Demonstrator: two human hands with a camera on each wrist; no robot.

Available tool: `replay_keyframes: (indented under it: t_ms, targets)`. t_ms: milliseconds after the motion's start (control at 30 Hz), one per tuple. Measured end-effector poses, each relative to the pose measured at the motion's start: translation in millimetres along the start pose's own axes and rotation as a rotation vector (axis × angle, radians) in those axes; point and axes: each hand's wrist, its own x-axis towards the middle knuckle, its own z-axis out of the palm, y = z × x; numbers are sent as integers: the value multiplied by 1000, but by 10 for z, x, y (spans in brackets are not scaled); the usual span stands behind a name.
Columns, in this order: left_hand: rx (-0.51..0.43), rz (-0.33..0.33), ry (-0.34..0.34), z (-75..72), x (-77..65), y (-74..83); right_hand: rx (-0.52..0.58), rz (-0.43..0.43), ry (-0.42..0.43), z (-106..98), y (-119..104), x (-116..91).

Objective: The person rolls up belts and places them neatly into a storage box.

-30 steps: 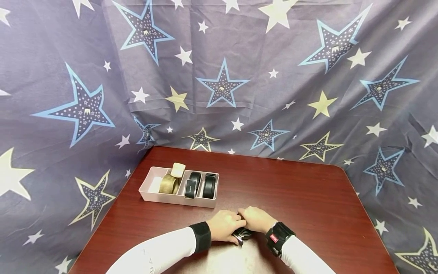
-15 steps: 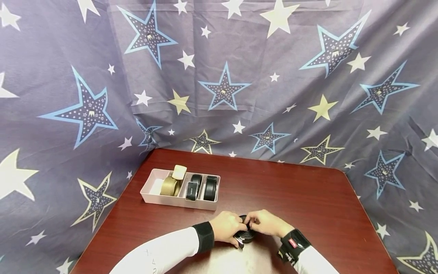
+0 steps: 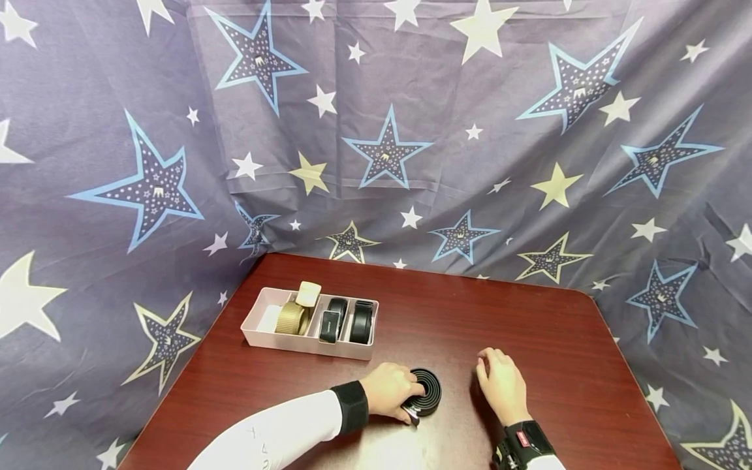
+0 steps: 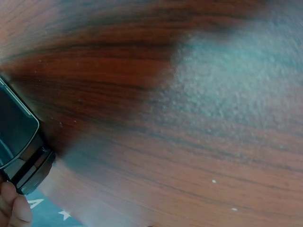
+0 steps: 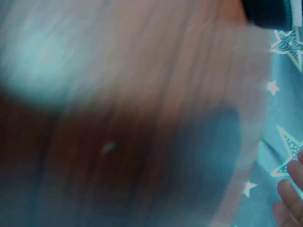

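Observation:
A black belt [image 3: 431, 390], wound into a flat coil with a metal buckle at its near left side, lies on the table in front of the person. My left hand [image 3: 389, 390] grips it from the left, fingers over the coil and thumb by the buckle. The left wrist view shows the shiny buckle [image 4: 19, 132] close up, with fingertips [image 4: 15, 208] just below it. My right hand [image 3: 504, 385] is off to the right of the coil, holding nothing, its fingers loosely bent. Only a few of its fingers [image 5: 288, 195] enter the right wrist view.
A pale divided tray [image 3: 305, 343] stands at the back left. Inside are a tan rolled belt [image 3: 288, 318] with a cream buckle [image 3: 308, 294] and two black rolled belts [image 3: 361, 322]. The reddish-brown table [image 3: 470, 313] meets a star-patterned cloth [image 3: 376, 215] behind.
My right hand has left the coiled belt and moved right, uncovering the coil. The left hand keeps its grip in nearly the same spot.

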Motion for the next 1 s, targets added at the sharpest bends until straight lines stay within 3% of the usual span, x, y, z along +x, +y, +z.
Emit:
replay_keyframes:
  t_ms: [233, 300, 367, 433, 467, 533, 600, 667, 733, 833, 900, 1000]
  targets:
    - [-1, -13, -11, 36, 7, 51, -45, -28, 10, 43, 65, -47]
    - [-21, -34, -29, 30, 3, 92, -45, -12, -7, 52, 56, -65]
    - [-96, -95, -55, 10, -19, 135, -42, -3, -21, 60, 40, -80]
    - [-265, -183, -79, -54, -47, 161, -39, -2, -25, 66, 17, -86]
    - [-416, -238, -92, -102, -62, 154, -37, -7, -26, 69, 7, -87]
    - [-794, -375, -108, -263, -85, 98, -35, -12, -20, 75, -12, -87]
    - [-1164, -490, -81, -474, -120, -54, -30, -16, -7, 85, -32, -86]
    - [-1435, -564, -9, -697, -189, -306, -25, -20, 3, 94, -54, -85]
    - [-1559, -600, 125, -909, -310, -610, -17, -23, 14, 97, -83, -84]
    - [-1603, -639, 417, -1147, -574, -1083, -6, -27, 11, 99, -117, -98]
    - [-1584, -731, 601, -1271, -783, -1337, -2, -23, 2, 98, -127, -118]
    - [-1542, -897, 766, -1391, -1083, -1607, -8, -10, -7, 99, -127, -148]
